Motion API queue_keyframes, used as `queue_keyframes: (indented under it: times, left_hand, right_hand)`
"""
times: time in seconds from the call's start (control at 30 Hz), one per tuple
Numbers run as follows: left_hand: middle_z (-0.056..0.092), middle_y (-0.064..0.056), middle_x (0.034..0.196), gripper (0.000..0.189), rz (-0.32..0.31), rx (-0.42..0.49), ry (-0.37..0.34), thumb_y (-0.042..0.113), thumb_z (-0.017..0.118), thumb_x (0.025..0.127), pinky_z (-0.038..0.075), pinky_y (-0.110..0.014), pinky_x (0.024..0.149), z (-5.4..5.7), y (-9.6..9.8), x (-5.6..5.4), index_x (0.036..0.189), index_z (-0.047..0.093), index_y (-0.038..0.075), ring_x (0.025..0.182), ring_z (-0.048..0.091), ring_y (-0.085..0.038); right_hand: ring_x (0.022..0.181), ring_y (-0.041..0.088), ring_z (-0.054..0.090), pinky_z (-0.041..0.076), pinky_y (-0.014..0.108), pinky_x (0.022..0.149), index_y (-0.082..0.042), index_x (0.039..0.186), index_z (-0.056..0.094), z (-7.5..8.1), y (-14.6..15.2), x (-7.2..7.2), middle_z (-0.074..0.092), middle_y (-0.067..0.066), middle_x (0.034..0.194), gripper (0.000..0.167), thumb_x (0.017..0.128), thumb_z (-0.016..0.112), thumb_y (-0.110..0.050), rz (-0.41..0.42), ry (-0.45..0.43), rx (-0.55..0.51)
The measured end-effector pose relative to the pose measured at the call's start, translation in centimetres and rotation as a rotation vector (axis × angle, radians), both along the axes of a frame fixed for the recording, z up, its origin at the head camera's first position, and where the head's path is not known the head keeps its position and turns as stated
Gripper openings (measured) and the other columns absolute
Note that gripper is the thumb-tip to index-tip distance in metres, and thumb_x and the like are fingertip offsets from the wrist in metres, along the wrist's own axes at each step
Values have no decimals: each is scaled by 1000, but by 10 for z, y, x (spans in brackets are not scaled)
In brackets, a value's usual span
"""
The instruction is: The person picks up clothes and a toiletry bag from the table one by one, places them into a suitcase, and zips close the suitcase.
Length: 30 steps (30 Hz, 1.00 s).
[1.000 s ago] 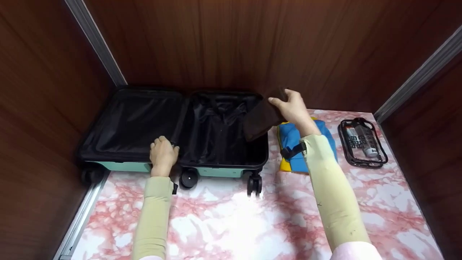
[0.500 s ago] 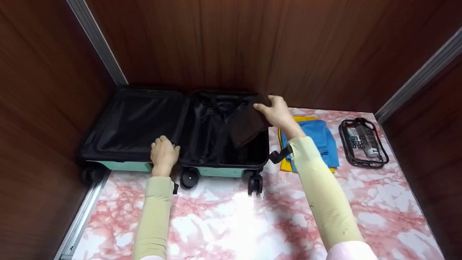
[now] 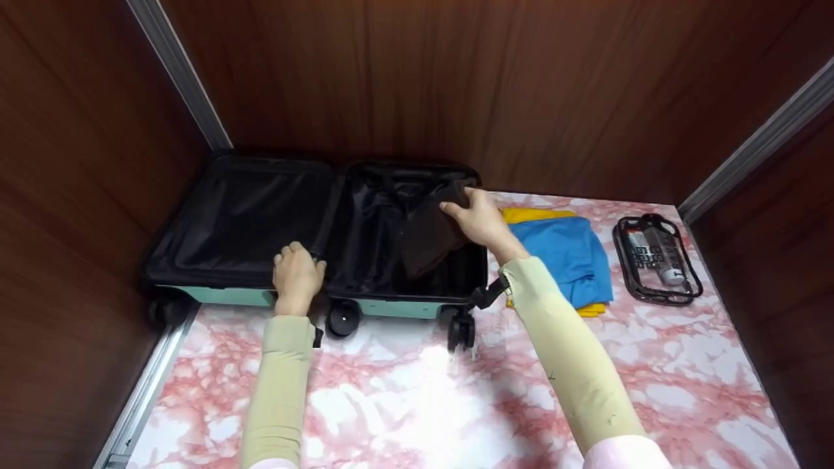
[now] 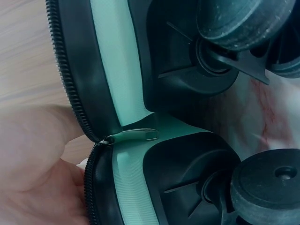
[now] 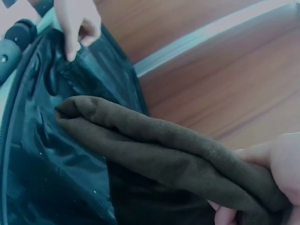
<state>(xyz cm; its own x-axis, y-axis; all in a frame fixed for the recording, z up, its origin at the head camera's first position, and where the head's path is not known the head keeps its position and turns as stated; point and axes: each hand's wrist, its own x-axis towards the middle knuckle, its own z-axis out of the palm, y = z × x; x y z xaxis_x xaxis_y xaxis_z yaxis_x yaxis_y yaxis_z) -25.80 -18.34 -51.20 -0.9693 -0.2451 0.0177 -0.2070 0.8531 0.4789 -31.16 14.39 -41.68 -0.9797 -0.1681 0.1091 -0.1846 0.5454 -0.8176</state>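
My right hand [image 3: 481, 218] grips a folded dark brown cloth [image 3: 431, 236] by its far right end, over the right half of the open suitcase [image 3: 399, 307]. Seen from the right wrist, the folded cloth [image 5: 154, 140] shows thick rounded layers, and its left end extends over the shiny black lining [image 5: 51, 154]. My left hand [image 3: 298, 273] holds the suitcase's near edge where the two halves meet. In the left wrist view its thumb and palm [image 4: 37, 159] lie beside the zipper [image 4: 65, 79], close to a metal zip pull [image 4: 133, 135]; the other fingers are mostly hidden.
Right of the suitcase lies folded blue cloth [image 3: 560, 254] on yellow cloth [image 3: 537, 213]. Farther right is a clear, black-trimmed travel pouch [image 3: 657, 259] with small bottles inside. Black wheels [image 3: 461, 331] jut from the suitcase's near side. Brown wood-look walls [image 3: 417, 78] enclose the marbled surface.
My right hand has moved left and nearer with the brown cloth, from above the blue cloth to over the suitcase's right half. My left hand stays at the same edge.
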Motion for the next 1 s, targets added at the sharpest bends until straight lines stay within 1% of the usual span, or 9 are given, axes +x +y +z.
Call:
queue_keyframes:
  times: [0.23,0.33,0.5,0.63,0.7,0.77,0.83,0.9,1.0]
  left_hand:
    - [53,-34,123,54,-1,9,15,23,69,97,42,-57,98,-1,0,0,128,48,-15,115,48,-51]
    - [53,-34,123,53,2,6,13,23,70,96,42,-57,98,-2,-1,1,127,48,-15,115,49,-51]
    - [53,-34,123,53,3,9,11,23,70,97,42,-57,98,-3,-2,1,127,49,-14,115,48,-51]
    - [53,-34,123,53,-2,4,15,23,69,97,42,-57,98,-3,-1,1,127,48,-14,115,48,-51]
    - [53,-34,123,52,-6,2,10,23,69,97,42,-57,99,-3,0,1,127,48,-14,115,48,-51]
    - [53,-33,123,52,-9,4,6,23,69,97,42,-56,99,-3,0,1,127,48,-14,115,48,-51]
    - [53,-33,123,51,-10,6,3,23,69,97,42,-56,99,-3,1,2,126,48,-14,115,48,-51]
    - [53,-33,123,50,-7,12,2,23,69,97,42,-56,99,-3,1,2,126,48,-13,115,48,-50]
    - [53,-33,123,51,-4,12,-3,23,69,97,42,-56,99,-3,2,2,126,48,-13,116,48,-50]
  right_hand:
    - [78,24,62,49,36,74,0,102,69,-12,-27,-2,67,11,89,23,99,67,-24,-19,60,3]
    - [82,21,63,50,34,78,0,107,71,-19,-41,-2,70,10,94,22,100,66,-21,-14,64,-20]
    - [91,18,66,50,30,85,-2,128,68,-21,-63,-3,72,11,110,30,102,62,-14,9,-11,-205]
    - [100,15,65,47,26,91,-10,140,62,-20,-76,-4,70,5,120,38,103,60,-19,13,-46,-343]
    - [102,17,64,47,28,92,-14,142,61,-23,-81,-5,69,3,122,39,104,60,-22,15,-71,-417]
    - [108,23,64,48,32,96,-15,146,57,-32,-84,-4,67,5,127,41,105,59,-23,30,-120,-513]
    - [122,25,58,44,34,103,-12,151,50,-45,-85,-2,60,8,140,47,106,57,-22,44,-197,-531]
    - [130,29,53,44,40,105,-6,157,37,-61,-85,1,50,13,150,55,106,54,-18,50,-329,-495]
    - [134,31,48,46,42,104,1,160,21,-85,-82,6,37,19,157,63,105,50,-9,68,-522,-329]
